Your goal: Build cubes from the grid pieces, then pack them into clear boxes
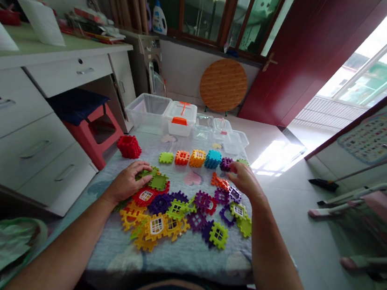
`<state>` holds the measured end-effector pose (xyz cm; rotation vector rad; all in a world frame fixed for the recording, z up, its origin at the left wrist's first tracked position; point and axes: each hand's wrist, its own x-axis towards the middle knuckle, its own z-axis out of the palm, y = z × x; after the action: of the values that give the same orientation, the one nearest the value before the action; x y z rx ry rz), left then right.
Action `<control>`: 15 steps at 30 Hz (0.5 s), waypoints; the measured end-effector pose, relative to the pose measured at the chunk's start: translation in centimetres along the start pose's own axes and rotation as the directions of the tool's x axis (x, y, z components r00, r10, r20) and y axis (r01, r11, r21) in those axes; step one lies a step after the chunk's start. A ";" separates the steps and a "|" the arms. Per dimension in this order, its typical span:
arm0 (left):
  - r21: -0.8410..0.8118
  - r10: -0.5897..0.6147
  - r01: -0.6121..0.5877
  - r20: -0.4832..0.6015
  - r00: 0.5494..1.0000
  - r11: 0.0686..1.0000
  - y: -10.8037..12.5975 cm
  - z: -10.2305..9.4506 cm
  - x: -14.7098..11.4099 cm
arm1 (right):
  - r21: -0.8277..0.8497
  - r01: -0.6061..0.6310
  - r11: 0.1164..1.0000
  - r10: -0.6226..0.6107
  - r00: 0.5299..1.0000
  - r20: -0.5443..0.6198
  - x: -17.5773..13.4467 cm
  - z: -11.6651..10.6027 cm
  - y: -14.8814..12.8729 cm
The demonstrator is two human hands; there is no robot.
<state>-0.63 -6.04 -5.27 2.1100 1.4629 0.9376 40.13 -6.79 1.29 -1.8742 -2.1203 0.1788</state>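
Note:
My left hand [128, 181] rests on the left of the loose pile, fingers stretched over a green interlocking building tile [158, 181]. My right hand [246, 178] is at the right end of a row of tile stacks, fingertips bent together against the purple building tiles [226, 163]. Beside them in the row stand blue tiles [213, 159], yellow tiles [198, 158], orange tiles [182, 157] and a green stack [166, 158]. Between my forearms lie loose tiles, among them a yellow window tile [156, 226], a red one [145, 197] and a green one [218, 235].
A red tile stack [129, 146] stands at the table's left edge. Along the far edge are an open clear bin [148, 111], a lidded box with orange latches [182, 115] and smaller clear containers [222, 126]. A red stool [88, 125] stands left of the cloth-covered table [200, 259].

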 end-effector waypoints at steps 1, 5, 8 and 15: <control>0.001 0.001 -0.001 -0.001 1.000 1.000 0.1 0.0 0.0 | 0.019 0.009 1.000 -0.010 0.999 0.040 -0.7 0.2 -0.3; 0.003 0.007 -0.007 -0.067 0.998 1.000 0.5 -0.3 -0.2 | 0.036 -0.031 0.999 0.028 0.996 0.087 -2.9 0.7 -0.6; -0.014 0.008 -0.010 -0.141 0.990 1.000 1.0 -0.6 -0.4 | 0.026 -0.071 0.997 0.068 0.991 0.111 -4.1 0.7 0.0; 0.057 0.039 -0.022 -0.304 0.952 0.998 1.9 -1.5 -0.8 | 0.014 -0.134 0.991 0.129 0.974 0.185 -6.0 1.1 1.3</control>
<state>-0.67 -7.49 -3.23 2.1009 1.6198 1.2981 41.57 -12.37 -1.02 -2.0552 -2.0967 0.4227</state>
